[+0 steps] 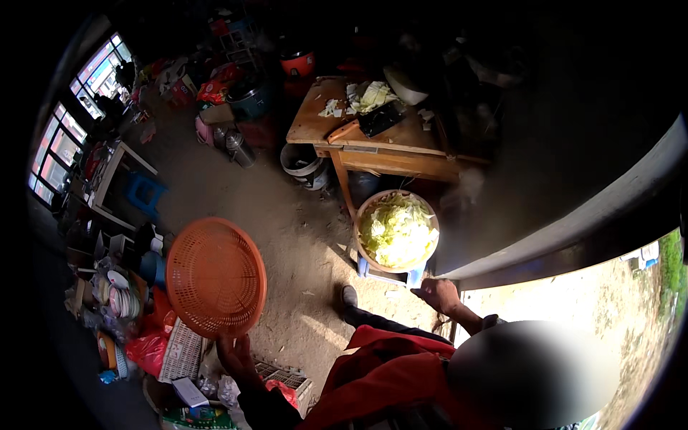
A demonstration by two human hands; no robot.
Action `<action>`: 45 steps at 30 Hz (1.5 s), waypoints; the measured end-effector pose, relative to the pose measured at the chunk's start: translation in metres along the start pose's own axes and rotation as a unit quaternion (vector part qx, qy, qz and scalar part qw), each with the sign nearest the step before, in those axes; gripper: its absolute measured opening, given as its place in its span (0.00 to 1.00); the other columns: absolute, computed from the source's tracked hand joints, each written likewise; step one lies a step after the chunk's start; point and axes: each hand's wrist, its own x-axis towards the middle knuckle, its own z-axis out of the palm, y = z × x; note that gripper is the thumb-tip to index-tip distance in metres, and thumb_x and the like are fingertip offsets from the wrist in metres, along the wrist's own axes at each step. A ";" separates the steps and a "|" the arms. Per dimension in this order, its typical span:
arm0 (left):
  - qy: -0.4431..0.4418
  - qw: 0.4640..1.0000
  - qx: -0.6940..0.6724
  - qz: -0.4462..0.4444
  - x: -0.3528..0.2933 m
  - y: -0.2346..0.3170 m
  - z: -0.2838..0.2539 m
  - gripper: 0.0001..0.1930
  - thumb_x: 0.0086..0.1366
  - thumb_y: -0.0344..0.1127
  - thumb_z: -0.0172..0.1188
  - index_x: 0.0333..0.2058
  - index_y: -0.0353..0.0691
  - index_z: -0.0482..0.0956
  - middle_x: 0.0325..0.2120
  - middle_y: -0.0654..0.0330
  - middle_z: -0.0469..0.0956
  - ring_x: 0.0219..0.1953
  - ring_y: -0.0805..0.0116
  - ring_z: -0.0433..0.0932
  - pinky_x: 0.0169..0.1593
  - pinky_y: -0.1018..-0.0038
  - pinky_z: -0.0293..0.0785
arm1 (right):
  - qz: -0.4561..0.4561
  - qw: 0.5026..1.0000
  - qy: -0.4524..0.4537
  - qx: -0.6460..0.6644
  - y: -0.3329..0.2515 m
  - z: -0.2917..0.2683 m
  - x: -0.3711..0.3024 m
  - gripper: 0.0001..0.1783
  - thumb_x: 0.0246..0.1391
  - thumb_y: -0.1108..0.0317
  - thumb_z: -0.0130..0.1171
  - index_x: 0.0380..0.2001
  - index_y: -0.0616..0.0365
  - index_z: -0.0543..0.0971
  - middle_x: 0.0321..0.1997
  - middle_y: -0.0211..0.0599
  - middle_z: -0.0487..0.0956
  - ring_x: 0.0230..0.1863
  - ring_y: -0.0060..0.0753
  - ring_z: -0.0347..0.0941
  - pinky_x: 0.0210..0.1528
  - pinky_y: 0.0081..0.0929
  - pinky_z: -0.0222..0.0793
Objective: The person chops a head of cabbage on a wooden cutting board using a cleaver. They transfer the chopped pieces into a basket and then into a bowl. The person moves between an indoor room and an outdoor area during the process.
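Observation:
My left hand (236,355) grips the near rim of a round orange plastic basket (215,279). The basket is tilted, and its perforated inside shows nothing in it. On the right, my right hand (438,295) is closed, with its fingers curled; what they hold, if anything, is too small to make out. Just beyond that hand, a round basin (360,240) heaped with chopped pale green cabbage (398,229) rests on a blue-and-white stool (414,276). Strong sunlight falls on the cabbage.
A wooden table (308,118) bears a cleaver (380,120) and cut cabbage (374,97). Below it stands a bucket (304,168). To the left are a blue stool (145,193), a wicker crate (180,351) and a red plastic bag (148,351). A sunlit doorway opens at right.

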 end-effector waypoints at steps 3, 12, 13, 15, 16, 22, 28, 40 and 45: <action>-0.016 0.972 -0.184 -0.145 0.100 0.003 0.029 0.23 0.64 0.45 0.53 0.54 0.41 0.65 0.50 0.57 0.70 0.52 0.61 0.69 0.56 0.64 0.65 | -0.041 0.977 0.090 0.187 -0.047 0.001 0.048 0.19 0.50 0.49 0.58 0.29 0.56 0.79 0.25 0.41 0.79 0.29 0.43 0.77 0.32 0.36 0.71; -0.158 0.960 -0.125 -0.193 0.352 0.044 0.187 0.19 0.60 0.44 0.59 0.47 0.43 0.70 0.43 0.62 0.74 0.44 0.66 0.74 0.47 0.68 0.73 | -0.042 0.909 0.180 0.374 -0.193 -0.036 0.188 0.20 0.51 0.53 0.60 0.39 0.58 0.75 0.29 0.44 0.80 0.35 0.42 0.77 0.39 0.33 0.72; -0.167 0.956 -0.127 -0.204 0.369 0.048 0.218 0.19 0.60 0.44 0.60 0.46 0.43 0.71 0.42 0.63 0.75 0.43 0.67 0.74 0.45 0.70 0.74 | -0.026 0.910 0.177 0.373 -0.203 -0.046 0.203 0.19 0.51 0.54 0.60 0.39 0.56 0.75 0.29 0.44 0.80 0.35 0.44 0.77 0.39 0.33 0.72; -0.201 0.940 -0.140 -0.237 0.413 0.040 0.276 0.18 0.60 0.44 0.60 0.44 0.42 0.72 0.41 0.62 0.75 0.41 0.67 0.75 0.44 0.71 0.75 | -0.019 0.893 0.219 0.392 -0.211 -0.046 0.239 0.17 0.50 0.55 0.60 0.39 0.54 0.74 0.30 0.42 0.80 0.35 0.45 0.77 0.38 0.35 0.72; -0.223 0.928 -0.150 -0.258 0.439 0.030 0.302 0.18 0.60 0.45 0.61 0.44 0.40 0.72 0.41 0.61 0.75 0.40 0.66 0.76 0.43 0.72 0.76 | 0.000 0.891 0.232 0.391 -0.218 -0.059 0.248 0.17 0.50 0.56 0.60 0.39 0.54 0.74 0.30 0.42 0.80 0.35 0.45 0.77 0.37 0.36 0.72; -0.319 0.845 -0.170 -0.394 0.549 -0.022 0.442 0.24 0.58 0.44 0.62 0.45 0.30 0.70 0.44 0.49 0.73 0.46 0.56 0.76 0.45 0.71 0.79 | 0.193 0.727 0.382 0.537 -0.216 -0.006 0.258 0.18 0.51 0.64 0.60 0.43 0.62 0.72 0.32 0.39 0.78 0.30 0.29 0.74 0.32 0.27 0.71; -0.393 0.805 -0.127 -0.427 0.597 -0.061 0.492 0.24 0.58 0.41 0.62 0.48 0.31 0.67 0.48 0.43 0.70 0.50 0.53 0.73 0.47 0.68 0.79 | 0.445 0.332 0.521 0.648 -0.202 0.110 0.212 0.31 0.51 0.67 0.60 0.56 0.68 0.62 0.40 0.39 0.74 0.35 0.26 0.72 0.34 0.26 0.71; -0.434 0.842 0.012 -0.319 0.563 -0.042 0.486 0.42 0.57 0.53 0.60 0.61 0.36 0.49 0.50 0.43 0.69 0.47 0.54 0.75 0.47 0.65 0.78 | 0.413 0.020 0.488 0.769 -0.147 0.229 0.276 0.51 0.41 0.74 0.60 0.65 0.42 0.44 0.54 0.49 0.66 0.42 0.42 0.69 0.33 0.37 0.73; -0.570 0.760 0.187 -0.251 0.497 -0.041 0.447 0.21 0.62 0.57 0.52 0.35 0.43 0.74 0.34 0.60 0.77 0.35 0.70 0.76 0.36 0.76 0.77 | 0.315 -0.025 0.531 0.786 -0.129 0.218 0.294 0.31 0.38 0.83 0.53 0.50 0.54 0.62 0.33 0.43 0.73 0.26 0.44 0.74 0.22 0.42 0.75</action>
